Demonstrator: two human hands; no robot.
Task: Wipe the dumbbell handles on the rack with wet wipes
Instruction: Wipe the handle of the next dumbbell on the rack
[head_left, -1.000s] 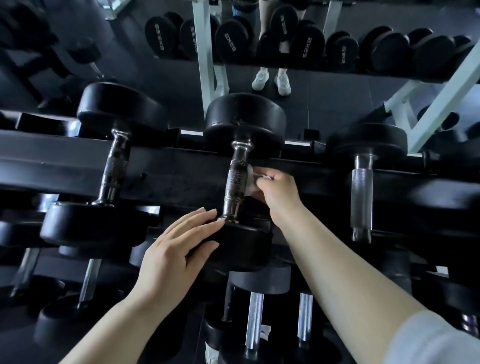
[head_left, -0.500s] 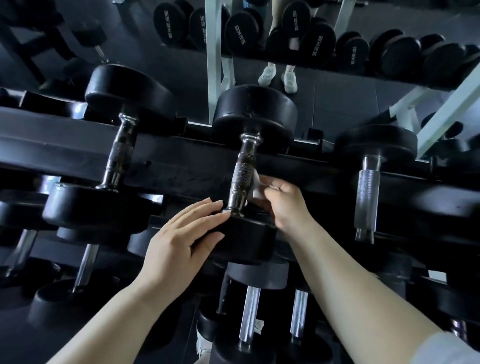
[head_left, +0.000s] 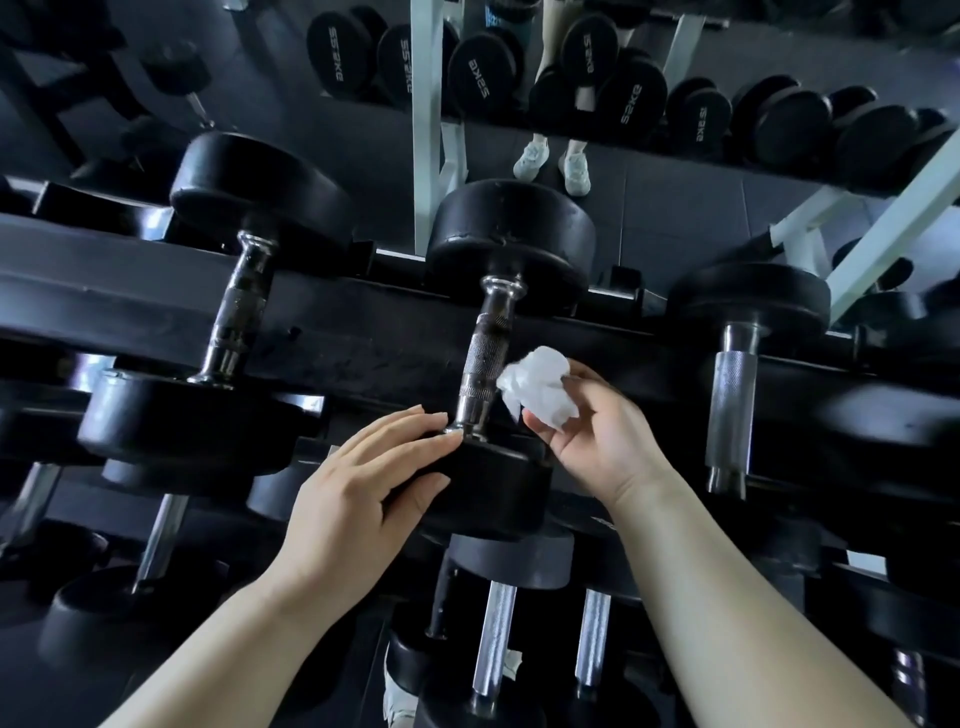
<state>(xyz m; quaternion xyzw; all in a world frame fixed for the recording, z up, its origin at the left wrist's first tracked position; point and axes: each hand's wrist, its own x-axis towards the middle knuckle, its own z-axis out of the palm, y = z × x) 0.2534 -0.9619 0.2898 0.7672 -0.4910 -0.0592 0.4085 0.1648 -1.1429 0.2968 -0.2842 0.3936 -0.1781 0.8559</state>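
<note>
A black dumbbell lies across the top tier of the rack (head_left: 363, 343), its knurled steel handle (head_left: 485, 358) in the middle of the view. My left hand (head_left: 363, 488) rests flat, fingers spread, on the dumbbell's near head (head_left: 493, 483). Just right of the handle, my right hand (head_left: 597, 436) holds a crumpled white wet wipe (head_left: 537, 387). The wipe sits beside the handle, barely apart from it. Another dumbbell handle (head_left: 241, 312) lies to the left and a third handle (head_left: 732, 400) to the right on the same tier.
Lower tiers hold more dumbbells with shiny handles (head_left: 493, 639) under my arms. A mirror behind the rack reflects a white-framed rack (head_left: 426, 119) with several black dumbbells and a person's white shoes (head_left: 553, 161).
My right hand has come off the middle handle and turned palm-up, so the bunched wipe now shows beside the handle. The left hand stays on the near head.
</note>
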